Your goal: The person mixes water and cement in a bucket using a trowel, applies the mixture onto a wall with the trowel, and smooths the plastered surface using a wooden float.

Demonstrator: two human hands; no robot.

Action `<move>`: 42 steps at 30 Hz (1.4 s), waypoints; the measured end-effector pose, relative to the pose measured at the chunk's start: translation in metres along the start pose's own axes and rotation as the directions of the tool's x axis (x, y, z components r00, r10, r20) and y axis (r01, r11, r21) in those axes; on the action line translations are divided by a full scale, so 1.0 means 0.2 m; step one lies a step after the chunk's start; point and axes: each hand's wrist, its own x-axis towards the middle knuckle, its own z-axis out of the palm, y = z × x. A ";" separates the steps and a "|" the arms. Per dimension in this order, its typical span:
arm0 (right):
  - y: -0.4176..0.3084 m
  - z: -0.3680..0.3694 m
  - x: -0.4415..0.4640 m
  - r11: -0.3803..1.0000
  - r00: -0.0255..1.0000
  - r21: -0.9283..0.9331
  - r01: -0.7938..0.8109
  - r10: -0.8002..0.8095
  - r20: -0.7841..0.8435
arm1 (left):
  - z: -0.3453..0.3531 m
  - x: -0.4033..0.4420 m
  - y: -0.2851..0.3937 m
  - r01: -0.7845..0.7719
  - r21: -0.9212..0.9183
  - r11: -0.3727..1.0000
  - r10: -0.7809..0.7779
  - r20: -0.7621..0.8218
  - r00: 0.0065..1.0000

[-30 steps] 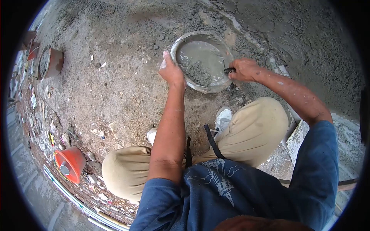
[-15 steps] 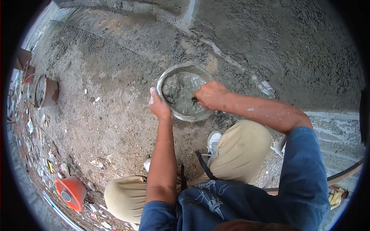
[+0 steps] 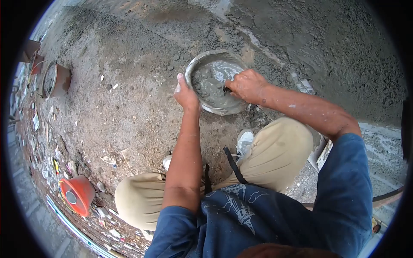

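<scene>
Rough, bare ground spreads out here — brown and gritty, scattered with small pale scraps. Toward the upper right it gives way to a broad, dark grey, lumpy surface. Over on the left, a bucket of grey material stands near other containers, and lower down an orange-red bucket lies tilted among litter and stones — pale pipes run just beyond it. The light is even and soft.
</scene>
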 end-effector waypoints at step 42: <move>0.25 0.07 -0.12 0.952 0.930 -0.077 -0.296 0.306 0.203 | 0.05 -0.05 0.02 -0.042 0.054 0.998 0.044 -0.035 0.998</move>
